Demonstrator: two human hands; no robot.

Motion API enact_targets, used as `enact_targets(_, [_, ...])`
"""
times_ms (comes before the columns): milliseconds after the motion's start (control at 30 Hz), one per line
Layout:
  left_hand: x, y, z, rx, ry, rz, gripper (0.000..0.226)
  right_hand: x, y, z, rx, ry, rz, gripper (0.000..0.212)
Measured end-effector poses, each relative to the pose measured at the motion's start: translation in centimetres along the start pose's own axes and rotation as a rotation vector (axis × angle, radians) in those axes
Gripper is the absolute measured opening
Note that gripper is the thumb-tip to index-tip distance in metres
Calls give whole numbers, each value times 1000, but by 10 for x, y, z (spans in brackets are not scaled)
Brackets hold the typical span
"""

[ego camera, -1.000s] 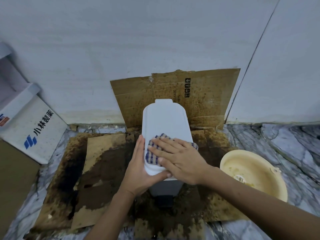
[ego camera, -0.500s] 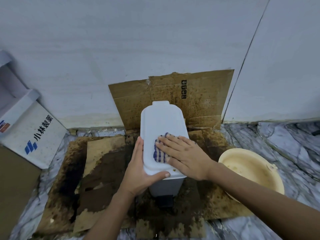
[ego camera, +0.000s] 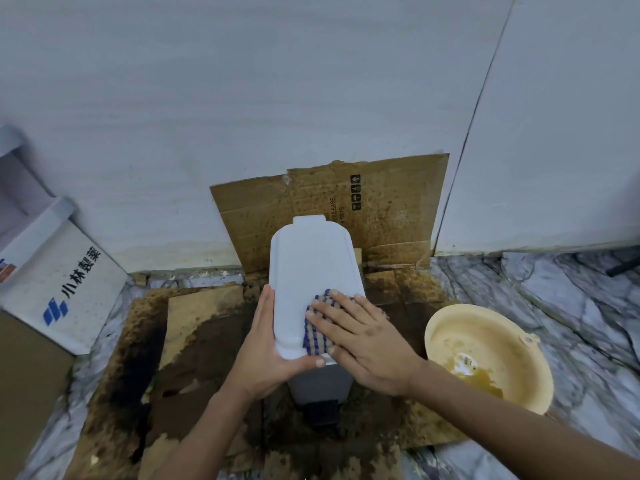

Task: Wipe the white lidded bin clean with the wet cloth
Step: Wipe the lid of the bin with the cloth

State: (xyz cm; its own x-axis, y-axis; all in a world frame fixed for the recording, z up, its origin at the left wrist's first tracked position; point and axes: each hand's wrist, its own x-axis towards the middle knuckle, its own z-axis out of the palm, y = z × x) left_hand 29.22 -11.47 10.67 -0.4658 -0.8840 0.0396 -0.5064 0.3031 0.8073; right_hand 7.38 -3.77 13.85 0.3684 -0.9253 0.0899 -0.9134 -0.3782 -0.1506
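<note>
The white lidded bin (ego camera: 310, 265) stands on stained cardboard against the wall, its lid closed and its black pedal showing below. A blue-and-tan checked cloth (ego camera: 317, 336) lies on the near right part of the lid. My right hand (ego camera: 363, 341) presses flat on the cloth, fingers spread and pointing left. My left hand (ego camera: 266, 348) grips the lid's near left edge, thumb hooked under the front corner. Most of the cloth is hidden under my right hand.
Stained brown cardboard (ego camera: 194, 341) covers the marble floor under the bin, and another sheet (ego camera: 391, 216) leans on the wall behind it. A cream basin (ego camera: 481, 351) with murky water sits to the right. A white printed box (ego camera: 65, 289) leans at the left.
My right hand has slid the cloth across the lid from the left edge toward the right side. My left hand has kept its hold on the lid's left edge.
</note>
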Motion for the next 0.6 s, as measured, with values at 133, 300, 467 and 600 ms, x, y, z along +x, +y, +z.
enact_targets(133, [0, 5, -1, 13, 2, 9, 145, -3, 2, 3, 117, 66, 63, 58])
enact_targets(300, [-2, 5, 2, -6, 20, -11, 143, -1, 1, 8, 118, 94, 79, 59])
enact_targets(467, [-1, 4, -1, 16, 6, -16, 145, 12, -4, 5, 37, 56, 50, 61])
enact_targets(600, [-2, 7, 1, 7, 31, 6, 140, 2, 13, 2, 157, -4, 26, 59])
